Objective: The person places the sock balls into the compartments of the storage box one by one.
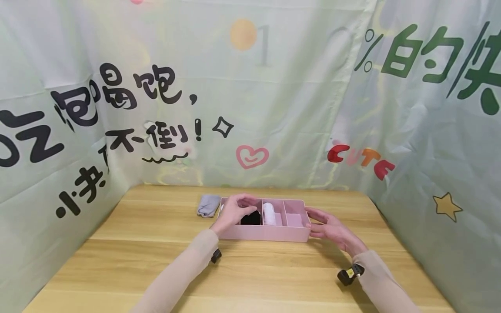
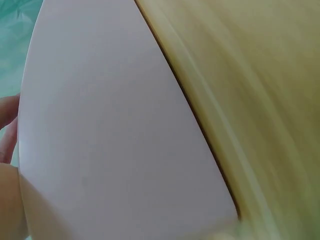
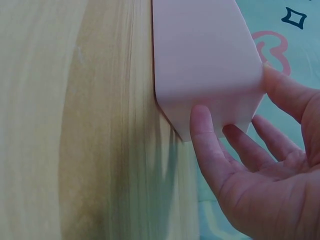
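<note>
A pink divided storage box [image 1: 266,233] stands on the table. My left hand [image 1: 233,213] reaches over its left part, thumb over a black bundle of cloth [image 1: 250,218] and fingers bent toward the far rim; no held thing shows in it. Only bits of its fingers [image 2: 7,120] show past the box wall in the left wrist view. A white rolled cloth [image 1: 268,214] lies in the compartment right of the black one. My right hand [image 1: 330,226] has its fingers spread and the fingertips [image 3: 201,114] against the box's right end.
A grey folded cloth [image 1: 208,205] lies on the wooden table [image 1: 156,243], just left of the box. Printed fabric curtains [image 1: 289,130] enclose the table at the back and both sides. The rightmost compartment [image 1: 295,219] shows its bare pink floor.
</note>
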Tool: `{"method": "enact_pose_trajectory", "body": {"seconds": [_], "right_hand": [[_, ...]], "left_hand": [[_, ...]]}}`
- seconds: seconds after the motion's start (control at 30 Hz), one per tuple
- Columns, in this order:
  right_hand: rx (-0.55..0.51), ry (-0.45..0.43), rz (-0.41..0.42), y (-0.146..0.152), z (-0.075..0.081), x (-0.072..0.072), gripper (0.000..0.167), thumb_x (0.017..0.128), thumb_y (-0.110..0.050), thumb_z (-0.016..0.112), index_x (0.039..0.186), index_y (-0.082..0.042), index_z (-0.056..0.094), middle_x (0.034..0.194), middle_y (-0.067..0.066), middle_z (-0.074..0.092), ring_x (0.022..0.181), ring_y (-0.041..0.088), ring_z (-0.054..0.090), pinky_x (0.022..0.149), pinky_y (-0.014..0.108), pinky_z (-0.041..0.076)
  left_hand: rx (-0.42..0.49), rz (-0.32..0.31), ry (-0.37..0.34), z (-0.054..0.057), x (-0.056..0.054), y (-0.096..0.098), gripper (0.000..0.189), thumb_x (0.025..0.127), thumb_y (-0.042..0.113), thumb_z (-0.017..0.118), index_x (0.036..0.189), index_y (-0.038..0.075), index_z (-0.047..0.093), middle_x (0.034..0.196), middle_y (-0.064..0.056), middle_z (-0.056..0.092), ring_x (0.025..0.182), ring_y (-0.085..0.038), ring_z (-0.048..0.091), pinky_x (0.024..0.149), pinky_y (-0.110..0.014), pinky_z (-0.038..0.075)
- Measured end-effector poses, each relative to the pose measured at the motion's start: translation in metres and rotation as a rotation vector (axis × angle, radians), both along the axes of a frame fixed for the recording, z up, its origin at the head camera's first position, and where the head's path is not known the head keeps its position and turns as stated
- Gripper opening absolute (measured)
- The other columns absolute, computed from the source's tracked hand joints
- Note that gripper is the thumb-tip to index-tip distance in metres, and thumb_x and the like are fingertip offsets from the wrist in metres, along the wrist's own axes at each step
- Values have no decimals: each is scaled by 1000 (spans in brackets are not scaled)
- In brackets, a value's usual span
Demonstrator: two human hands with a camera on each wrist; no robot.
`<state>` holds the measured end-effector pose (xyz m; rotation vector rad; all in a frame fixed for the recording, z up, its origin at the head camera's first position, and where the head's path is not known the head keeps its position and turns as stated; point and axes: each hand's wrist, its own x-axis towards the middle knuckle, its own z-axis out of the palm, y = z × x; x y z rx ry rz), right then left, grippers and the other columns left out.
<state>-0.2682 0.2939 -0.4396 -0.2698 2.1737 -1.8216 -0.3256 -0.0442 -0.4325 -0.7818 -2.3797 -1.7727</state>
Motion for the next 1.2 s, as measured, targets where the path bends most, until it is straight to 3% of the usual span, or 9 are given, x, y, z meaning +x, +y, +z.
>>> {"method": "enact_pose_trajectory", "body": {"seconds": [0.23, 0.53, 0.87, 1.2], "right_hand": [[-22, -9, 5, 0, 1, 1, 72, 95, -2, 60, 154, 3, 19, 158, 31, 16, 132, 41, 46, 96, 41, 53], [-25, -32, -13, -2, 2, -1, 70, 95, 0, 59, 154, 1, 21, 158, 30, 17, 133, 43, 44, 94, 38, 54], [-20, -38, -7, -3, 4, 2, 72, 95, -2, 60, 155, 1, 20, 158, 30, 17, 133, 39, 46, 95, 38, 54], [-14, -32, -6, -2, 5, 1, 71, 96, -2, 59, 155, 1, 19, 158, 31, 15, 131, 37, 48, 97, 42, 52]], "left_hand": [[19, 90, -13, 1, 1, -15, 25, 84, 5, 75, 108, -2, 71, 95, -13, 73, 80, -11, 65, 74, -22, 52], [76, 171, -52, 1, -2, -33, 23, 84, 2, 74, 105, -6, 70, 95, -22, 72, 80, -23, 66, 69, -20, 51], [74, 229, -27, 1, -7, -57, 16, 84, 5, 75, 100, 1, 73, 95, -18, 73, 77, -9, 64, 71, -20, 50], [54, 263, -44, 1, -12, -84, 19, 85, 4, 75, 102, -1, 72, 97, -18, 73, 85, -18, 68, 75, -20, 51]]}}
